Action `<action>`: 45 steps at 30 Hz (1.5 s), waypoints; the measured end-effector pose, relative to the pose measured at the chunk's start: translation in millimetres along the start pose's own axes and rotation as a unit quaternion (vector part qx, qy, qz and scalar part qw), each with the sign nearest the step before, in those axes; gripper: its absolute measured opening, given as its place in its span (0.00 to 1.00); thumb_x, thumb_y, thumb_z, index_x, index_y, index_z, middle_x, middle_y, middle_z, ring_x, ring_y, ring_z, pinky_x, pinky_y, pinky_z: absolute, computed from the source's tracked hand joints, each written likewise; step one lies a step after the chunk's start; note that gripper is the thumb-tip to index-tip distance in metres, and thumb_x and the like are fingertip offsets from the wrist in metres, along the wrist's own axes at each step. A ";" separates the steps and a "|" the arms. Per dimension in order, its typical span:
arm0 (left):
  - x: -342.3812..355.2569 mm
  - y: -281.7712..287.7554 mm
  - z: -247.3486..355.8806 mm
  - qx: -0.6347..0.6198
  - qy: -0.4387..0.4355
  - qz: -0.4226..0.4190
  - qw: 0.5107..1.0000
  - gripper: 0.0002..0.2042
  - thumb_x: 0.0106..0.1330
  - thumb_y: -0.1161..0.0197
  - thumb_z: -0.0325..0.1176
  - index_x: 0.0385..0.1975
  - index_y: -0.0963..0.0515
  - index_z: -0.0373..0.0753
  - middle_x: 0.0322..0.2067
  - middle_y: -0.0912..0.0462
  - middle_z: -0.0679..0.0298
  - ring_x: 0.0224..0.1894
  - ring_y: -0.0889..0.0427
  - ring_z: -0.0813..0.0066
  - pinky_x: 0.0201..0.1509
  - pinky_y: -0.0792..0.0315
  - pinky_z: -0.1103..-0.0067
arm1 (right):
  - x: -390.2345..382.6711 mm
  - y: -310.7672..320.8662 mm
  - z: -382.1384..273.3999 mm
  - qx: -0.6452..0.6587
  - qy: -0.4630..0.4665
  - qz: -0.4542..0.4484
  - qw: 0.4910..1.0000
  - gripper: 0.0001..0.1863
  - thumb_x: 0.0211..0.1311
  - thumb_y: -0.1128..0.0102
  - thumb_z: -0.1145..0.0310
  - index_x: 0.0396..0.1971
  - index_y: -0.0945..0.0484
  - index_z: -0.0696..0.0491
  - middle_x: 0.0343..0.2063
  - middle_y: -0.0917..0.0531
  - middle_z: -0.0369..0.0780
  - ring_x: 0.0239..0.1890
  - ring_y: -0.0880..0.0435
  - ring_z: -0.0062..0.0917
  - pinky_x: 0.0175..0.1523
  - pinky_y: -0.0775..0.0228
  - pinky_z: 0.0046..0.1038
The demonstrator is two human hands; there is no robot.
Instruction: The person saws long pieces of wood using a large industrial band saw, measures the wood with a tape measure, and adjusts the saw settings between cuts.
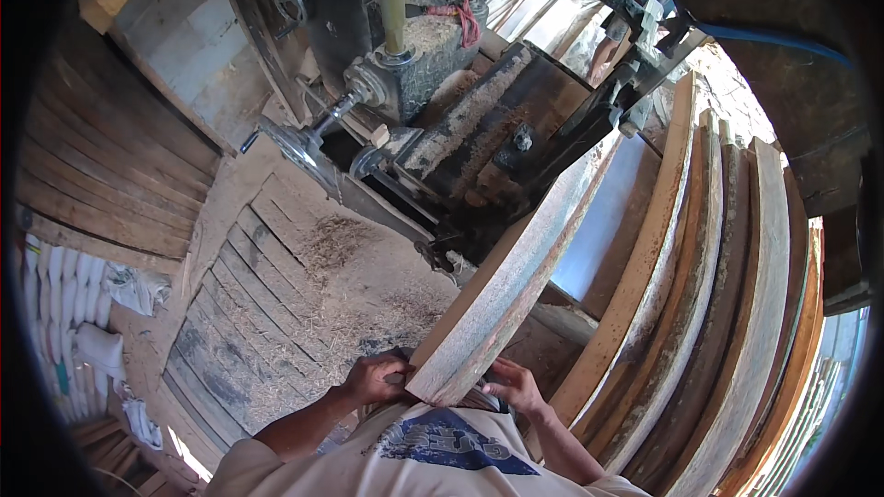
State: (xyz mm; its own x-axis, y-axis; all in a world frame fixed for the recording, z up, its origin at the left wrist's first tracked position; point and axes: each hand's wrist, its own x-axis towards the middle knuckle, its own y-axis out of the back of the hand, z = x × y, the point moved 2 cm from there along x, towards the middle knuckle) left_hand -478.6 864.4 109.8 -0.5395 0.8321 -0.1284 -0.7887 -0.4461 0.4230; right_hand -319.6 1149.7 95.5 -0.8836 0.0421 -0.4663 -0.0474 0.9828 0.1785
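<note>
A long, thick wooden plank (516,278) runs from just in front of my body away toward the machine at the upper right. Its upper face is pale and rough, with a darker edge. My left hand (376,379) grips the near end at its left side, fingers curled in under the wood. On the opposite side my right hand (516,385) clasps the same end, with part of its fingers hidden. The plank's far end passes beside a large dark sawing machine (479,129) strewn with sawdust.
Several long boards (714,267) lie side by side at the right. The machine carries a metal handwheel (299,149) at its front. Sawdust (336,248) covers the slatted floor. White sacks (69,299) are stacked at the far left, below leaning boards (110,147).
</note>
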 end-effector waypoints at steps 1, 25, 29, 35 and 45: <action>12.9 -4.8 -8.1 0.012 -0.049 0.051 0.997 0.19 0.43 0.21 0.38 0.32 0.20 0.38 0.31 0.16 0.60 0.34 0.15 0.67 0.38 0.22 0.76 | -0.6 0.2 -0.6 -0.021 0.044 -0.023 0.999 0.43 0.50 0.30 0.50 0.63 0.35 0.56 0.65 0.38 0.53 0.70 0.45 0.41 0.70 0.49 0.36; 182.7 -38.4 45.1 -0.115 0.076 0.268 0.954 0.18 0.58 0.30 0.43 0.21 0.29 0.37 0.17 0.26 0.65 0.21 0.28 0.77 0.26 0.32 0.77 | 181.2 164.4 -16.3 0.583 0.179 0.264 0.747 0.55 0.55 0.72 0.22 0.69 0.48 0.54 0.69 0.45 0.43 0.71 0.48 0.38 0.73 0.64 0.42; 120.6 -59.7 26.7 -0.116 0.170 0.267 0.941 0.17 0.58 0.31 0.43 0.22 0.26 0.36 0.18 0.24 0.63 0.22 0.26 0.76 0.27 0.31 0.76 | 201.2 208.8 -5.7 0.573 0.138 0.308 0.747 0.56 0.52 0.74 0.20 0.71 0.59 0.49 0.73 0.62 0.41 0.73 0.61 0.42 0.72 0.75 0.50; 89.6 -64.7 28.5 -0.122 0.215 0.285 0.926 0.17 0.58 0.32 0.44 0.21 0.26 0.36 0.17 0.24 0.63 0.21 0.26 0.76 0.27 0.31 0.75 | 235.4 252.6 -24.1 0.635 0.175 0.298 0.690 0.55 0.52 0.74 0.20 0.71 0.71 0.43 0.72 0.65 0.44 0.73 0.58 0.46 0.73 0.71 0.48; 45.5 -35.3 38.9 -0.122 0.154 0.313 0.929 0.17 0.59 0.32 0.42 0.20 0.28 0.36 0.14 0.26 0.64 0.19 0.29 0.80 0.24 0.33 0.77 | 157.0 187.5 72.0 0.691 0.171 0.392 0.583 0.54 0.55 0.69 0.23 0.71 0.68 0.46 0.72 0.58 0.45 0.73 0.57 0.38 0.73 0.65 0.41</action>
State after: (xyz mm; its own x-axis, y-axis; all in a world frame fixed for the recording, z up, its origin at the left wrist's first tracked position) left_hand -463.8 930.9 123.9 -0.9444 0.2666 -0.1926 -0.3143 -0.9037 0.2906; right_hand -433.7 1353.5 -6.6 -0.4330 0.7701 -0.4685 0.6453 -0.0980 -0.7576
